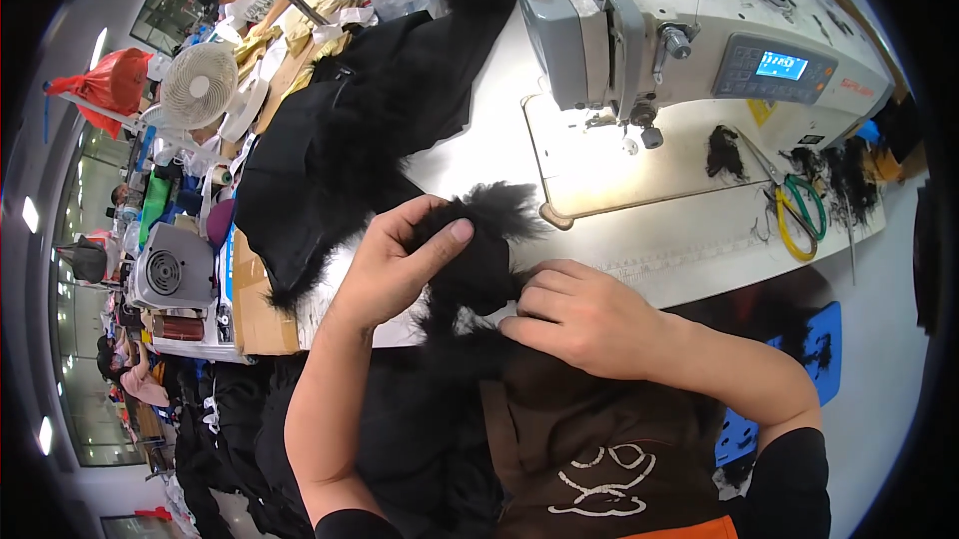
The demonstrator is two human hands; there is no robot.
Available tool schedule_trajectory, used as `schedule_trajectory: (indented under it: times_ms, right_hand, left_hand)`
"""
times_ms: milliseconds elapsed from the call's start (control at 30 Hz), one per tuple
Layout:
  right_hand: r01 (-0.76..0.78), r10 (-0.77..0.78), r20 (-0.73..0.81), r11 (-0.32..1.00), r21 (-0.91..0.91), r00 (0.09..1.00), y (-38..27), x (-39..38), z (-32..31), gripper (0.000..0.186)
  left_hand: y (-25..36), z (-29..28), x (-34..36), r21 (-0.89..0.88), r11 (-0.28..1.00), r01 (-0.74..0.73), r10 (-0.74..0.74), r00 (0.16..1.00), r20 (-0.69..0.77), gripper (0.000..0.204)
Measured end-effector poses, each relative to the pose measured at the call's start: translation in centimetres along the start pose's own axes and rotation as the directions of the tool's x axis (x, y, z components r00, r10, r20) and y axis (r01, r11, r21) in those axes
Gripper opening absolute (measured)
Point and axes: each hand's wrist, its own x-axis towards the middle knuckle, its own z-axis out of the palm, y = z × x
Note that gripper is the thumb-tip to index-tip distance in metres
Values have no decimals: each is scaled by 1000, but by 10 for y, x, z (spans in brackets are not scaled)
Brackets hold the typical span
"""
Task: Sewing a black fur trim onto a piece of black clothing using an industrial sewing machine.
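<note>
Between my hands is a piece of black fabric with fluffy fur trim (478, 254), held over the front edge of the white sewing table (659, 274). My left hand (405, 257) pinches its upper left part, the thumb lying on top. At its lower right, my right hand (584, 317) has its fingers curled in against the fabric; the fingertips are partly hidden. Larger black fur-trimmed pieces (330, 139) lie on the table to the left. Beyond my hands stands a white and grey sewing machine (659, 29) with a lit panel; its needle area is apart from the fabric.
At the right lie scissors (794, 214) with yellow and green handles, among black fur tufts (727, 152). A blue perforated plastic piece (824, 354) is below the table edge. A cardboard box (262, 299), a white fan (200, 85) and other people are at the left.
</note>
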Motion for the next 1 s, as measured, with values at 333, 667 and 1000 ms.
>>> schedule_trajectory:
  times_ms: [333, 667, 1000]
  right_hand:
    - [-173, 192, -63, 957, 233, 979, 8, 13, -4, 35]
    - [-224, 240, 0, 906, 358, 971, 2, 16, -22, 32]
    - [-398, 446, -21, 818, 415, 895, 6, 23, -25, 15]
  left_hand:
    - [4, 1, -8, 141, 990, -31, 13, 992, 128, 17]
    - [15, 11, -13, 114, 993, -28, 1, 972, 234, 17]
    - [20, 10, -14, 151, 988, -35, -16, 945, 327, 19]
